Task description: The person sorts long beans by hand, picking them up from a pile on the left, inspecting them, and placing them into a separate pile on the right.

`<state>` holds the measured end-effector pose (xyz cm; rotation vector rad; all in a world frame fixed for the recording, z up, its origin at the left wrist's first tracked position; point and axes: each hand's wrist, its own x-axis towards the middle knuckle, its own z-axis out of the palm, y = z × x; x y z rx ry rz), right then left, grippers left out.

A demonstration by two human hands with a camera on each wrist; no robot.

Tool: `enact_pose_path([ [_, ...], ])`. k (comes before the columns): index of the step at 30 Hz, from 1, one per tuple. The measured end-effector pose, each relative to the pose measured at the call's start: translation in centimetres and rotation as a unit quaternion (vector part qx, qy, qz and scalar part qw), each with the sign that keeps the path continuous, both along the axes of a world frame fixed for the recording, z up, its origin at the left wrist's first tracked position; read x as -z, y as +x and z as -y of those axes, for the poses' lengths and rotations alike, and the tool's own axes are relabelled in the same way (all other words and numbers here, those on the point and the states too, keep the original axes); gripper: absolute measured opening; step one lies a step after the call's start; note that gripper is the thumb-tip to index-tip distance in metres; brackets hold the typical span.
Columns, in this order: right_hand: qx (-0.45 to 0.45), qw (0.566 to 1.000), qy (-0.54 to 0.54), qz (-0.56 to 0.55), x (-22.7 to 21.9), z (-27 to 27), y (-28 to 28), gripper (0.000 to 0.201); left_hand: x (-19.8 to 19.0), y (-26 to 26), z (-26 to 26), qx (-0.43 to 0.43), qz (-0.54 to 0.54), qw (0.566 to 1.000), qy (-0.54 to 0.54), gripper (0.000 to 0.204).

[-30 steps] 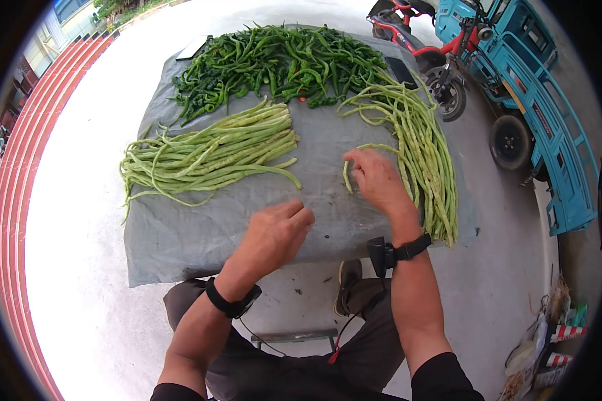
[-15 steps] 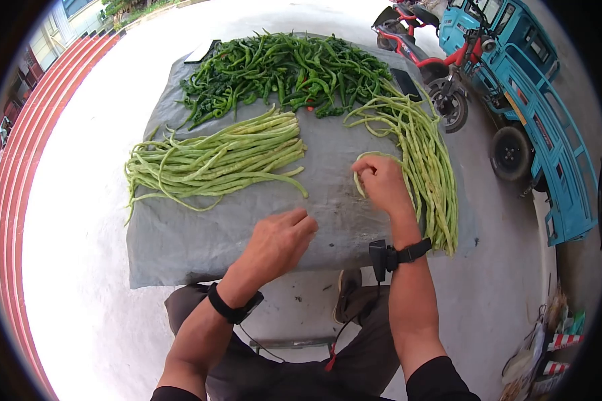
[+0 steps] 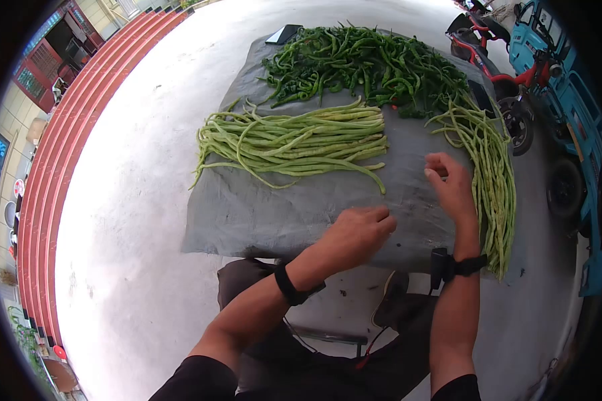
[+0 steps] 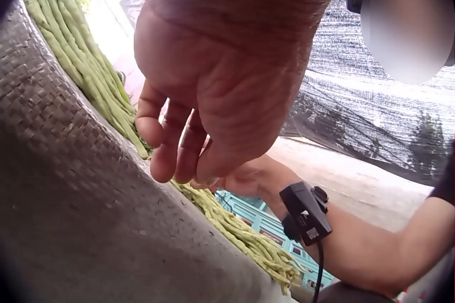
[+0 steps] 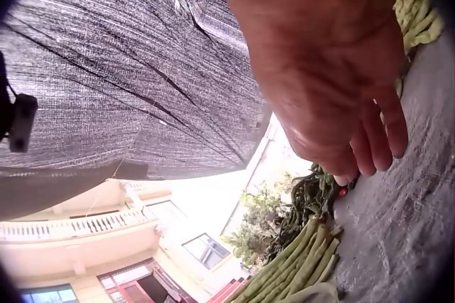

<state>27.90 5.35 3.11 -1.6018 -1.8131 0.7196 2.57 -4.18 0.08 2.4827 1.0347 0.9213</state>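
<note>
My left hand [image 3: 356, 235] hovers over the front of the grey cloth [image 3: 261, 224], fingers loosely bent and holding nothing. In the left wrist view those fingers [image 4: 165, 164] hang relaxed and empty. My right hand [image 3: 453, 186] is just left of the right bundle of long green beans [image 3: 493, 194]. The right wrist view shows its fingers [image 5: 375, 148] slightly bent, with nothing visible between them. A second, thicker bundle of long beans [image 3: 294, 140] lies crosswise on the left half of the cloth, ends lined up toward the middle.
A heap of green chili peppers [image 3: 368, 63] covers the far side of the cloth. Dark flat phone-like objects lie at the far left corner [image 3: 284, 34] and right edge [image 3: 480, 97]. Beyond stand a red scooter [image 3: 478, 50], a blue cart [image 3: 578, 127] and red steps [image 3: 67, 160].
The head view has swung left, so the scene sits farther right. The single bean that looped beside my right fingers no longer shows. My left hand remains empty above the cloth.
</note>
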Motion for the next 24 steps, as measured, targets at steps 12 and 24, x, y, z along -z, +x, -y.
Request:
enact_pose_path([
  [12,-0.193,0.975,0.101,0.047,1.3,2.1,-6.9,0.024,0.1,-1.5,-0.5,-0.051,-0.015,0.998,0.017,0.012],
  [24,-0.203,0.961,0.161,0.098,2.8,1.6,-8.6,0.018,0.6,-1.7,-0.6,-0.067,-0.003,0.997,0.023,0.014],
])
